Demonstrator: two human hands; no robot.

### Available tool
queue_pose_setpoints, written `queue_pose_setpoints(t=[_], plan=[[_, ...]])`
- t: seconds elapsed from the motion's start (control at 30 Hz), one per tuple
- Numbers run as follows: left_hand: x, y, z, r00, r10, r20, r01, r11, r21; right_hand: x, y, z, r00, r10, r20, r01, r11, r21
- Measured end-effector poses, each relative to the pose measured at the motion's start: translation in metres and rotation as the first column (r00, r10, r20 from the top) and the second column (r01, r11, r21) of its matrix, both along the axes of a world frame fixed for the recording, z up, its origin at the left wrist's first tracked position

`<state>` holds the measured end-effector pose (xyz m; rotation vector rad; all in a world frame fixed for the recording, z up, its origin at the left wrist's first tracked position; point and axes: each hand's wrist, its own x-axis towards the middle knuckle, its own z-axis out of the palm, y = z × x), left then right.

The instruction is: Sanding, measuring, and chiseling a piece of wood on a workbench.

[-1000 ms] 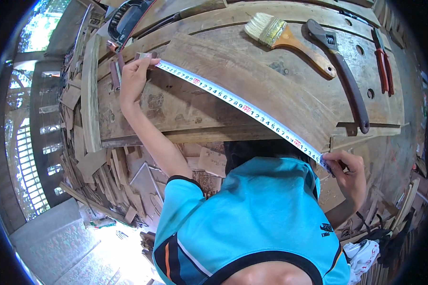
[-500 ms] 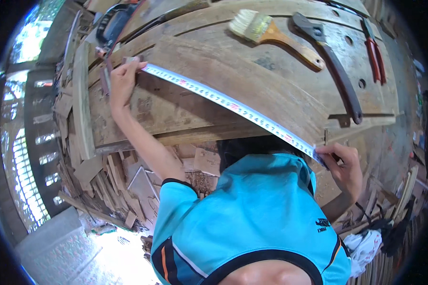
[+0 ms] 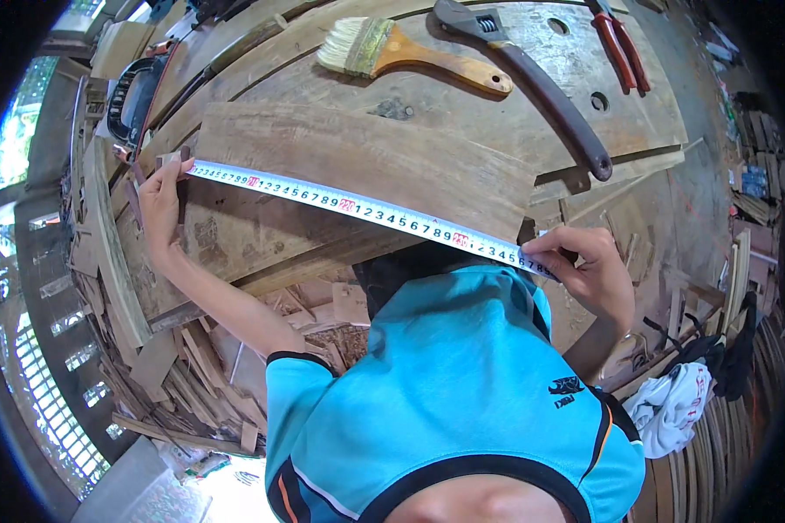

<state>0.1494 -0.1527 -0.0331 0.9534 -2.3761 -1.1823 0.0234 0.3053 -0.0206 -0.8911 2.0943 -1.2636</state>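
A white measuring tape blade [image 3: 349,206] with black and red markings stretches between my two hands. It runs along the near long edge of a flat brown wooden board [image 3: 366,144]. My left hand [image 3: 160,199] pinches the blade at the board's left end, thumb and fingers closed. At the other end, my right hand [image 3: 589,268] grips the blade between thumb and bent fingers, just past the board's right corner. The board lies flat on a worn wooden workbench [image 3: 296,78].
Beyond the board lie a paintbrush [image 3: 445,65], an adjustable wrench [image 3: 541,96] with a dark handle and red-handled pliers [image 3: 617,52]. A dark-handled tool [image 3: 135,100] sits at the far left. Wood scraps [image 3: 192,383] are heaped below the bench; a white cloth bag [image 3: 672,410] is at right.
My view has shifted, so the bench, tools and tape appear further left. The tape lies more level in the picture. Both hands still hold it.
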Motion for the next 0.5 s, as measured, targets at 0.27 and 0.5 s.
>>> queue_pose_setpoints(t=[0.27, 0.5], plan=[[0.0006, 0.0001, 0.0012, 1.000, 0.017, 0.007, -0.017, 0.999, 0.032, -0.0006, 0.0018, -0.0041, 1.000, -0.009, 0.000, 0.009, 1.000, -0.012], [0.0007, -0.0039, -0.0011, 1.000, -0.010, -0.016, 0.010, 1.000, 0.028, -0.0021, 0.0016, -0.0073, 1.000, 0.001, 0.006, -0.001, 0.999, -0.040]])
